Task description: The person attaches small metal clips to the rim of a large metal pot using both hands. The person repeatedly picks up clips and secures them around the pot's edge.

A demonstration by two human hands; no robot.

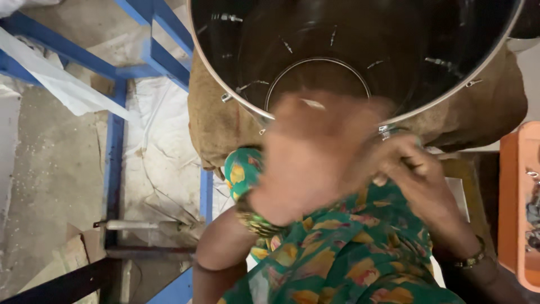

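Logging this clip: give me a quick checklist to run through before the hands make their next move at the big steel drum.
1. Left hand sharp enough to judge: not ok, blurred.
2. Right hand at the steel drum rim: ok.
3. What the right grip holds: cannot tell.
4. Drum resting on brown sacking: ok.
5. Drum interior in view: ok, studs on the wall.
6. Orange tray apart from both hands: ok.
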